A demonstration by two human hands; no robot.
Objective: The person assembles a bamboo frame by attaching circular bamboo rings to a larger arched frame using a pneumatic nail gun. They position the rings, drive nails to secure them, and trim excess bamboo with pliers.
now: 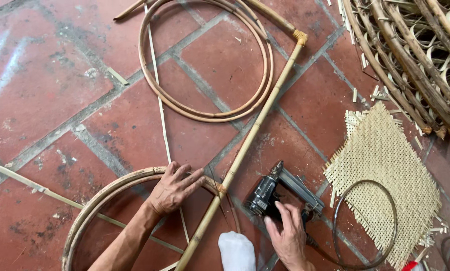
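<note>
My left hand (174, 188) presses spread on the curved tan rattan hoop (109, 193); right hand (290, 236) grips the black nail gun (280, 193); next I'd aim it squarely at the joint beside my left fingers

We see the scene in soft, even daylight, bright enough and with no harsh glare. On the upper left, the red tile floor (44, 80) carries pale, washed-out streaks of reflected light. Shadows are faint and short, lying close under the rattan hoop (205, 113), the bamboo pole (255, 128) and the nail gun (280, 193). Focus is sharp across most of the frame, and we notice slight softening near the lower corners.
</note>
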